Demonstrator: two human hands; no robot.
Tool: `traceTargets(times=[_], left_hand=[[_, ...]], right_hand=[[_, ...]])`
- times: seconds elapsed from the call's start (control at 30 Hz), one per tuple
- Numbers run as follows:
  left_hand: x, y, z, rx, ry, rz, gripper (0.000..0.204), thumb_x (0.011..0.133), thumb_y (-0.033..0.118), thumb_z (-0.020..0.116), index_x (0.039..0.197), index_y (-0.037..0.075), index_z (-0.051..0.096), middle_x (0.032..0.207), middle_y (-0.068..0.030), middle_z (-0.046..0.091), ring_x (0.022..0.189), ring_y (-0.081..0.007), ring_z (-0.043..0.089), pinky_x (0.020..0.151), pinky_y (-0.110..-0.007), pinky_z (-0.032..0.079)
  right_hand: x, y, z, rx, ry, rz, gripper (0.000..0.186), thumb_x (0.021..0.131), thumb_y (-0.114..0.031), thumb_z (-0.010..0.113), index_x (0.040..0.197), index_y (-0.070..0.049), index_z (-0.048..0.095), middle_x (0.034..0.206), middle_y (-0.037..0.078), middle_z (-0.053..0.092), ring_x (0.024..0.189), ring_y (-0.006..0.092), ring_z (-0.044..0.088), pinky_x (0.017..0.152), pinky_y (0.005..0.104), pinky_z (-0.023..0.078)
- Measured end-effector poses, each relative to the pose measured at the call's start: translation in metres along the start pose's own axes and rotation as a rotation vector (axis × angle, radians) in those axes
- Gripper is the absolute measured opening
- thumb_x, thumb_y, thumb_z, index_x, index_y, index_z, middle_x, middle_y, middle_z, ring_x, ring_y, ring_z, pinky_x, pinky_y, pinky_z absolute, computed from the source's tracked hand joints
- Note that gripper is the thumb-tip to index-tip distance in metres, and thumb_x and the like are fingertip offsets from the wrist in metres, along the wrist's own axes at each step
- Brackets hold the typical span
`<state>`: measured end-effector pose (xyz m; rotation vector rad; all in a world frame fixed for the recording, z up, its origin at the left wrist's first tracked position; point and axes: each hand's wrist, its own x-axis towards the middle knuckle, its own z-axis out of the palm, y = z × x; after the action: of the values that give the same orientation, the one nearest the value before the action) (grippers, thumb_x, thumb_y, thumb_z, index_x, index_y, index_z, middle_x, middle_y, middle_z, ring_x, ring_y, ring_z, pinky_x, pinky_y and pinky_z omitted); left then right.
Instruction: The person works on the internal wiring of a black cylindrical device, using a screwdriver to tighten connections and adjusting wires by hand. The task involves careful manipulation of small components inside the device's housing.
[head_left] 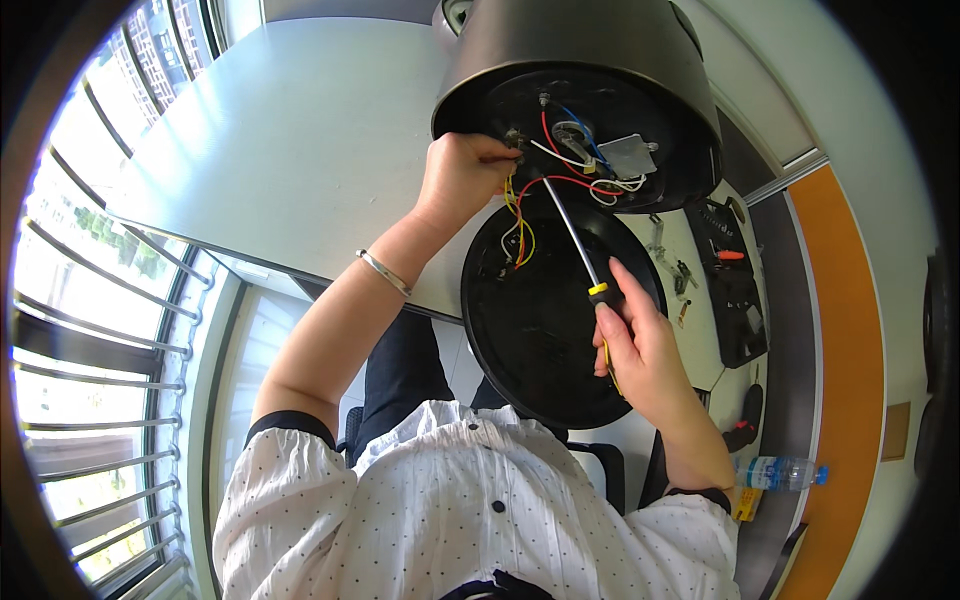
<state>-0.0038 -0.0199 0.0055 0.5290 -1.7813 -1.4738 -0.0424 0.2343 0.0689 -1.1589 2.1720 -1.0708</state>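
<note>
A dark, rounded metal appliance (590, 50) lies on its side, its open underside facing me and showing red, white and blue wires and a silver metal plate (628, 156). At the left of that opening my left hand (465, 175) is closed, fingertips pinched by a small part and the yellow wires (519, 228); what they hold is hidden. My right hand (640, 345) grips a screwdriver (573, 230) with a yellow and black handle, its tip up beside the red wire under the opening. Below hangs or leans a round black base cover (560, 320), with wires reaching down to it.
The pale table (300, 130) extends left to a barred window (100, 300). At right lie loose small metal parts (683, 278), a black tool case (728, 290) with a red-handled tool, a black and red tool (744, 415), and a water bottle (778, 473).
</note>
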Motion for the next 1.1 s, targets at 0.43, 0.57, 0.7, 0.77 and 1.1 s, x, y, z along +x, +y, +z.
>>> traceTargets(times=[0.43,0.57,0.7,0.77,1.1], left_hand=[[0.002,-0.004,0.002,0.009,0.008,0.028,0.017,0.072,0.000,0.065,0.088,0.000,0.070,0.072,-0.0143,0.068,0.061,-0.0149,0.066,0.060,-0.026,0.052],[0.002,-0.009,0.002,-0.005,0.024,0.060,0.017,0.071,0.000,0.065,0.088,0.000,0.070,0.072,-0.0147,0.068,0.061,-0.0152,0.066,0.060,-0.026,0.052],[0.001,-0.004,0.001,0.001,0.010,0.031,0.017,0.071,0.000,0.065,0.087,-0.001,0.070,0.071,-0.0146,0.068,0.061,-0.0156,0.066,0.060,-0.026,0.052],[0.001,-0.004,0.001,0.008,0.007,0.027,0.017,0.071,0.000,0.065,0.087,-0.001,0.070,0.071,-0.0145,0.068,0.061,-0.0157,0.066,0.060,-0.026,0.052],[0.002,-0.005,0.002,-0.003,0.018,0.029,0.017,0.071,0.001,0.064,0.087,-0.001,0.070,0.070,-0.0140,0.067,0.059,-0.0155,0.065,0.060,-0.026,0.052]], right_hand=[[0.020,0.004,0.018,0.291,-0.124,0.107,0.031,0.091,-0.008,0.053,0.116,0.005,0.040,0.069,0.006,0.053,0.053,0.0112,0.055,0.050,0.0246,0.048],[0.021,0.003,0.020,0.280,-0.143,0.089,0.031,0.091,-0.008,0.052,0.116,0.005,0.039,0.068,0.006,0.053,0.052,0.0117,0.055,0.048,0.0249,0.047],[0.023,0.005,0.022,0.307,-0.122,0.094,0.030,0.091,-0.008,0.052,0.116,0.005,0.040,0.068,0.007,0.052,0.051,0.0121,0.054,0.047,0.0249,0.046],[0.024,0.005,0.022,0.320,-0.117,0.095,0.030,0.091,-0.008,0.052,0.115,0.005,0.040,0.068,0.007,0.052,0.050,0.0122,0.054,0.047,0.0249,0.045],[0.025,0.006,0.025,0.370,-0.122,0.104,0.029,0.091,-0.009,0.052,0.114,0.004,0.040,0.068,0.007,0.053,0.048,0.0131,0.054,0.045,0.0257,0.045]])
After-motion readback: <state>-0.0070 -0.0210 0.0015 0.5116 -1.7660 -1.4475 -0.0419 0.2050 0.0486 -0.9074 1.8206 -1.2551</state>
